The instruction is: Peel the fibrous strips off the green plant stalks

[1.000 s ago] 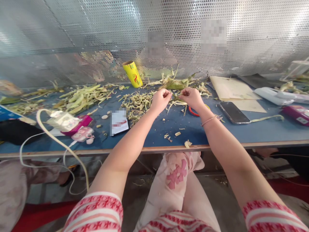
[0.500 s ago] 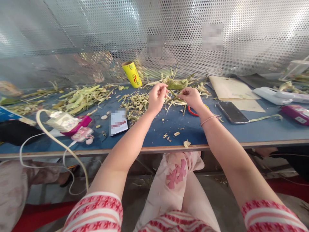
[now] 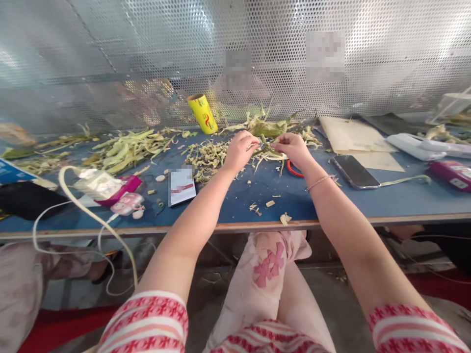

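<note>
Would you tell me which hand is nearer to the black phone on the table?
The right. The right hand works at the leaf strips just left of the phone; the left hand lies farther left, beyond the right hand.

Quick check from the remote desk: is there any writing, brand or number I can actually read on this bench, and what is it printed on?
None can be read.
Yellow can: red-and-dark mark, lettering too small.
White card: blurred.
Two patches on the perforated screen: blurred.
Purple box: label too small.
Blue sheet: print too small.
</note>
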Demonstrator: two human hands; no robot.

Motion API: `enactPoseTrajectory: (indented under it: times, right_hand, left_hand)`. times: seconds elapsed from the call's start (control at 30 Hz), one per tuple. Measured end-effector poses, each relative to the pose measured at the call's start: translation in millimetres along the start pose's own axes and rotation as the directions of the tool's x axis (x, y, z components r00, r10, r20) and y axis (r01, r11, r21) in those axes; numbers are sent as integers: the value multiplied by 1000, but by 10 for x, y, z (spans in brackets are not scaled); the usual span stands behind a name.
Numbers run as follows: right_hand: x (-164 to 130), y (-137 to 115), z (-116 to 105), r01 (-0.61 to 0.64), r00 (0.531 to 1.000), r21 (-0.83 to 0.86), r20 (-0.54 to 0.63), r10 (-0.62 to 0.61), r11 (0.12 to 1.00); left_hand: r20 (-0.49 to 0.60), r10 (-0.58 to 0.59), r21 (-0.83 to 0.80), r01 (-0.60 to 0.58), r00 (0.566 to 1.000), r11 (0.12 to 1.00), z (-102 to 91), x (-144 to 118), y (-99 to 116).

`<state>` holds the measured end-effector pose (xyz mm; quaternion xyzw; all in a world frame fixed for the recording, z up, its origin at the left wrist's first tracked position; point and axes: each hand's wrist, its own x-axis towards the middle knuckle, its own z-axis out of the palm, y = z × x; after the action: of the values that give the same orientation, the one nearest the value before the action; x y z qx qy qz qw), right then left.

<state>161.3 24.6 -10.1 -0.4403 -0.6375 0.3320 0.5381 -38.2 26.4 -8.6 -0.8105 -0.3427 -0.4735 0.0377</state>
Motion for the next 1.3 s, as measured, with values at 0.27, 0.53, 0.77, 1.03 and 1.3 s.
enactPoseTrajectory:
  times: [0.27, 0.53, 0.77, 1.03, 1.3]
  right_hand:
    - [0, -3, 13, -4, 999, 33, 37, 3, 999]
    - [-14, -18, 8, 2, 999, -15, 36, -1, 1000]
    - [-27, -40, 24, 7, 999, -25, 49, -6, 1000]
    - [-19, -35, 58, 53, 999, -111, 10, -52, 992]
    - [-56, -112, 64, 44, 999, -118, 9, -43, 992]
  left_hand:
    - [14, -51, -141, 52, 999, 989, -27, 1, 123]
    - [67, -61, -145, 70, 996, 987, -47, 6, 204]
    - [81, -113, -144, 124, 990, 982, 40, -22, 252]
    - [42, -277, -205, 280, 960, 938, 95, -31, 309]
    - [38, -293, -266, 292, 955, 919, 139, -56, 265]
